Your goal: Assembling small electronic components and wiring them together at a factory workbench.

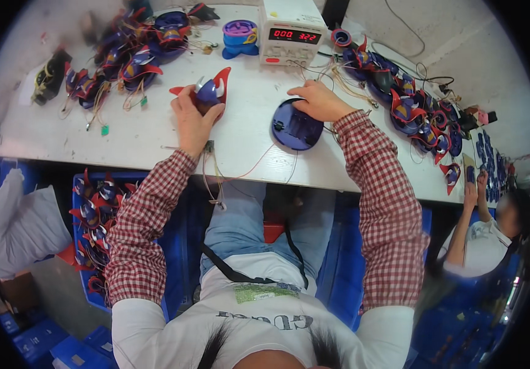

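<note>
My left hand [195, 120] is closed around a toy part [208, 92] with a blue rounded body, red wing-like pieces and pale horns. Below that wrist, thin wires and a small circuit board [209, 146] hang at the table's front edge. My right hand [321, 101] grips the upper rim of a glossy dark blue dome-shaped shell [297, 129], which rests on the white table. A thin red wire [259, 161] runs from the shell towards the wires below my left hand. The palm side of my right hand is hidden.
Behind the shell stands a white power supply [292, 31] with a red display and leads. Next to it is a blue container [240, 40] with purple rings. Wired toy parts pile up at far left [145, 64] and right [409, 114]. A blue crate [96, 289] holds more. Other people sit at both sides.
</note>
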Motion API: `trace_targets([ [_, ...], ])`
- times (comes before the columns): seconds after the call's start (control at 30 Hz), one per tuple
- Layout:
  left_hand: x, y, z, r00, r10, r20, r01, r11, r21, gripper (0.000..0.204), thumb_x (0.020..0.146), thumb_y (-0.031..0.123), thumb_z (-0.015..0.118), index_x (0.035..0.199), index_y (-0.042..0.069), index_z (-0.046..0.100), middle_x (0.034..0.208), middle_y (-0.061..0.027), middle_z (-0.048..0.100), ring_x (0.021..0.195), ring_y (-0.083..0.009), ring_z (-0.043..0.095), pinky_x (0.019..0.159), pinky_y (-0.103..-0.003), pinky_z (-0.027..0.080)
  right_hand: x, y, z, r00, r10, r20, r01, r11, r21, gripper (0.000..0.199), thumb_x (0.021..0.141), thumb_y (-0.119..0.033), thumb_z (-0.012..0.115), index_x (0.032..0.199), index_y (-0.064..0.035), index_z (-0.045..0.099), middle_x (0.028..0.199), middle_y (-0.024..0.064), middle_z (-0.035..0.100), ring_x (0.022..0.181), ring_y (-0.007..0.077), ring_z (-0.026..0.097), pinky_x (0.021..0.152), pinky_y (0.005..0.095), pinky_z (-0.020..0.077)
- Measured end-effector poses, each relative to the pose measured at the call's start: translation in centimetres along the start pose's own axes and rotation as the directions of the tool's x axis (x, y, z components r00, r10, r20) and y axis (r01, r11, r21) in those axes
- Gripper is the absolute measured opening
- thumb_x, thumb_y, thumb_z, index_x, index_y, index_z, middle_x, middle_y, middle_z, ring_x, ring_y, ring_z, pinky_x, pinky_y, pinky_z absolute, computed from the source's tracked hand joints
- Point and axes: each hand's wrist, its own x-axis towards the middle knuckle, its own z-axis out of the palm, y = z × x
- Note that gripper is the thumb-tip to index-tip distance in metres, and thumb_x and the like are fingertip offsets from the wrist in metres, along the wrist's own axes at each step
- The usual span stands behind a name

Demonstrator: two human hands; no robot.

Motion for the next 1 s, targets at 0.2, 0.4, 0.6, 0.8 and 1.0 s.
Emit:
trace_targets([
  [0.2, -2.4, 0.3, -4.2, 0.982, -0.168, 0.083, 0.183, 0.958, -0.223, 0.069, 0.079, 0.024, 0.073, 0.132, -0.002, 0.036, 0.119, -0.0195, 0.041, 0.108, -0.0294, 0.045, 0.094, -0.037, 0.041, -10.7, -3.5, -1.7, 0.801, 0.099, -0.591, 0.016, 0.982, 0.186, 0.034, 0.084, -0.01, 0.062, 0.116, 0.0001, 0.055, 0.109, 0.0114, 0.051, 0.09, 0.0212, 0.052, 0.077, 0.0273, 0.0435],
  [0.4, -7.1, 6.6, -4.6, 0.952, 0.283, 0.118, -0.294, 0.951, 0.091, 0.06, 0.077, 0.012, 0.07, 0.127, -0.002, 0.04, 0.115, -0.0168, 0.041, 0.099, -0.0245, 0.046, 0.086, -0.034, 0.044, -16.2, 0.7, 1.5, 0.674, 0.493, -0.55, -0.246, 0.852, 0.462, 0.031, 0.084, -0.015, 0.066, 0.107, 0.0026, 0.057, 0.1, 0.009, 0.055, 0.079, 0.0148, 0.053, 0.067, 0.0228, 0.0448],
  [0.6, -5.2, 5.9, 0.9, 0.98, 0.195, 0.049, -0.191, 0.979, -0.075, 0.048, 0.075, 0.006, 0.066, 0.118, 0.0, 0.046, 0.109, -0.014, 0.045, 0.09, -0.0233, 0.047, 0.08, -0.03, 0.044, -11.7, 2.8, 2.7, 0.717, 0.539, -0.442, -0.243, 0.788, 0.566, 0.025, 0.082, -0.016, 0.068, 0.096, 0.0017, 0.059, 0.083, 0.0064, 0.06, 0.069, 0.0147, 0.053, 0.065, 0.0232, 0.0453],
  [0.8, -5.6, 2.5, -1.5, 0.988, 0.048, 0.149, -0.066, 0.991, 0.12, 0.042, 0.074, 0.004, 0.065, 0.112, -0.001, 0.048, 0.102, -0.0138, 0.048, 0.087, -0.0251, 0.048, 0.077, -0.031, 0.044, -12.0, 3.4, 3.7, 0.701, 0.538, -0.467, -0.167, 0.761, 0.627, 0.021, 0.085, -0.016, 0.065, 0.096, 0.001, 0.059, 0.08, 0.0053, 0.061, 0.062, 0.0119, 0.051, 0.058, 0.0217, 0.0447],
  [1.0, -6.3, 4.3, -3.6, 0.904, 0.361, -0.229, -0.317, 0.926, 0.208, 0.038, 0.073, 0.004, 0.065, 0.108, -0.001, 0.05, 0.099, -0.0136, 0.051, 0.081, -0.0255, 0.05, 0.076, -0.034, 0.044, -12.4, 2.9, 1.3, 0.65, 0.659, -0.379, -0.082, 0.556, 0.827, 0.018, 0.087, -0.015, 0.062, 0.097, -0.0001, 0.06, 0.079, 0.0049, 0.061, 0.058, 0.0085, 0.049, 0.051, 0.0195, 0.0418],
])
